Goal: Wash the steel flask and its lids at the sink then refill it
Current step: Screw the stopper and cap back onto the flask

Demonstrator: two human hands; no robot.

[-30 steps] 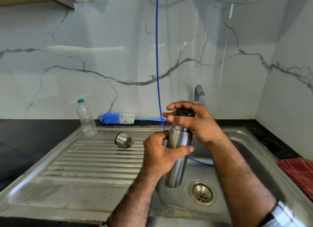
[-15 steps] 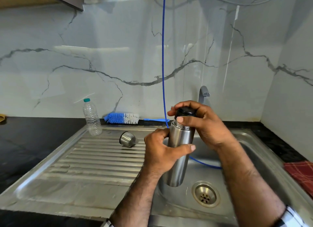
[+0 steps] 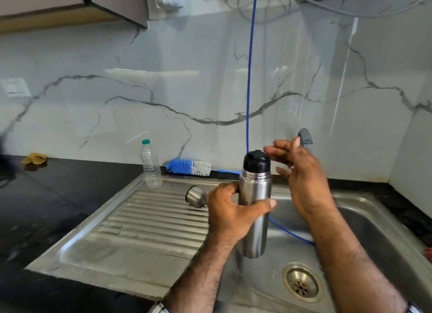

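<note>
My left hand (image 3: pixel 230 213) grips the steel flask (image 3: pixel 255 219) around its middle and holds it upright over the sink basin (image 3: pixel 364 224). A black inner lid (image 3: pixel 256 160) sits on the flask's neck. My right hand (image 3: pixel 298 172) hovers just right of that lid, fingers spread, holding nothing. The steel cup lid (image 3: pixel 196 196) lies on its side on the ribbed drainboard (image 3: pixel 140 224), just left of my left hand.
A blue-and-white bottle brush (image 3: pixel 188 167) lies along the back edge. A clear plastic water bottle (image 3: pixel 150 164) stands at the drainboard's far corner. A blue hose (image 3: pixel 250 79) hangs down into the basin. The tap (image 3: pixel 305 136) is behind my right hand; the drain (image 3: pixel 302 282) lies below.
My right hand has come off the black lid and opened beside it. The flask stays in my left hand, and the view has tilted up a little.
</note>
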